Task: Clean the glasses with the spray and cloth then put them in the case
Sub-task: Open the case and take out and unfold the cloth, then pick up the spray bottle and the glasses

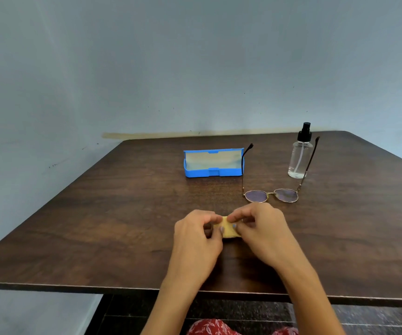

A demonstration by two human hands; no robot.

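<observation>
A small yellow cloth (229,228), bunched up, is pinched between both hands just above the dark wooden table (98,226). My left hand (196,238) grips its left side, my right hand (259,228) its right side. Beyond my right hand lie gold-rimmed glasses (271,195), lenses toward me, both temples unfolded and pointing away. A clear spray bottle (300,155) with a black nozzle stands upright behind them, next to the right temple. A blue glasses case (213,163) lies open at the table's middle back, nothing inside it.
The table's far edge meets a pale blue wall (195,68). Its near edge (74,285) runs under my forearms. Red patterned fabric (209,327) shows on my lap below.
</observation>
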